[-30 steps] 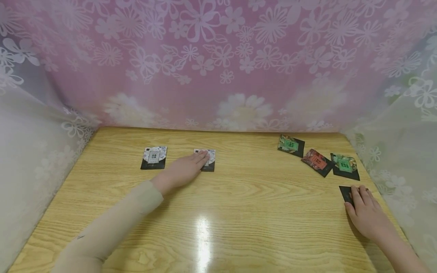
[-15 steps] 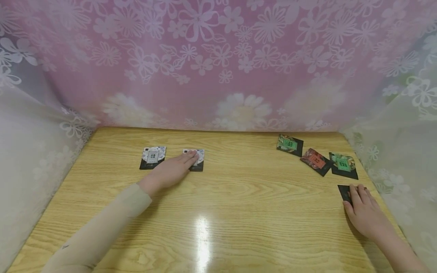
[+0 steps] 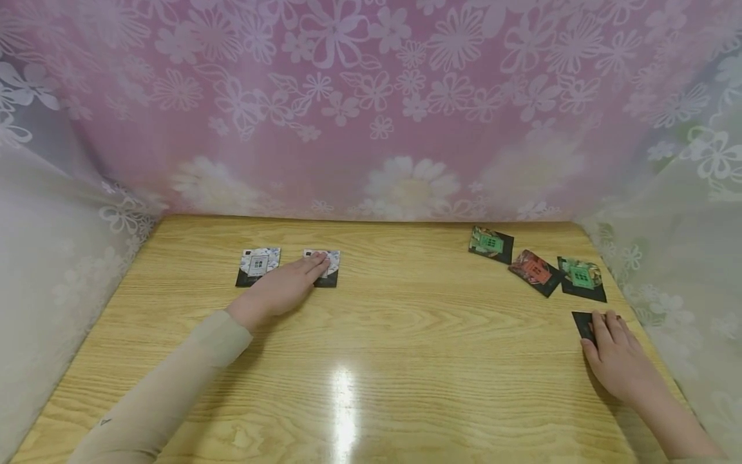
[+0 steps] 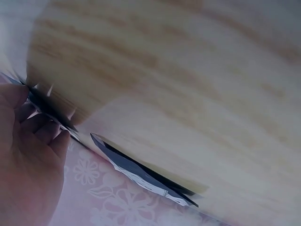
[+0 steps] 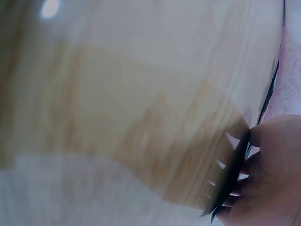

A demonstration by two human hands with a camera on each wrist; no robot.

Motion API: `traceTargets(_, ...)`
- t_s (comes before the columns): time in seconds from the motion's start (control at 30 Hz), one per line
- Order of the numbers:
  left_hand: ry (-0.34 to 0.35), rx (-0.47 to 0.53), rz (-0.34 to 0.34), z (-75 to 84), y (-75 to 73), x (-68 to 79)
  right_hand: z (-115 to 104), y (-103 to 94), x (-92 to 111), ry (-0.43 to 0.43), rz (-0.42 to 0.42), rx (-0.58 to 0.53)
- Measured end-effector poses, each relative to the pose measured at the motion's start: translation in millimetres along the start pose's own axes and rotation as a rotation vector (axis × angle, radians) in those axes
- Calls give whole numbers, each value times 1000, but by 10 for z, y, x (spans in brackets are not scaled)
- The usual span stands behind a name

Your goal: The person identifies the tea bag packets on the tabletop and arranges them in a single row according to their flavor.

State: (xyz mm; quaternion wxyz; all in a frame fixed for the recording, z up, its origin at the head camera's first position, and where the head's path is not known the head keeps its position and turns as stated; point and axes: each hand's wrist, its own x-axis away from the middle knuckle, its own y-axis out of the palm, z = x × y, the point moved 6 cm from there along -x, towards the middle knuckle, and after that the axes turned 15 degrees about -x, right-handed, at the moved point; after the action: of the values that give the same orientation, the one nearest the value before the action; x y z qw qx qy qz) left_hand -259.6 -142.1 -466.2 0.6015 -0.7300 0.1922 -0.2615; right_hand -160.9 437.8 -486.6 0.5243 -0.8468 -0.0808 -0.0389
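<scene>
My left hand (image 3: 281, 287) rests its outstretched fingers on a white-and-black flat square packet (image 3: 332, 274) at the left of the table, covering part of it. Just left of that lies a matching white-and-black packet (image 3: 257, 261), its lower edge partly behind the hand; in the left wrist view one such packet (image 4: 141, 176) lies apart from the fingers. At the right side, my right hand (image 3: 623, 364) lies with extended fingers over a dark packet (image 3: 582, 324). Most of its printed face is hidden. The right wrist view shows this packet (image 5: 230, 176) edge-on beneath the fingers.
Beyond the right hand lie a green-and-black packet (image 3: 582, 278), a red-and-black packet (image 3: 534, 273) close against it, and another green-and-black packet (image 3: 491, 243). Floral fabric (image 3: 371, 116) encloses the back and sides of the wooden table (image 3: 417, 367).
My left hand has slid its white-and-black packet leftward, closer to the matching one. The right hand stays in place on its packet.
</scene>
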Motion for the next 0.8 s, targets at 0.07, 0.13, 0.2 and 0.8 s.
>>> traceTargets(0.07,0,4,7,-12,1,2,-1,-1,-5,3,-2,-2)
traceTargets(0.13,-1,6,13,-26,8,4,-6,-3,-7,3,0,-1)
traceTargets(0.2,-1,4,18,-38,14,9,-8,-5,-7,7,-1,-1)
traceTargets(0.8,14,-44,16,-30,13,-53,-18,-2,-2,16,-7,-8)
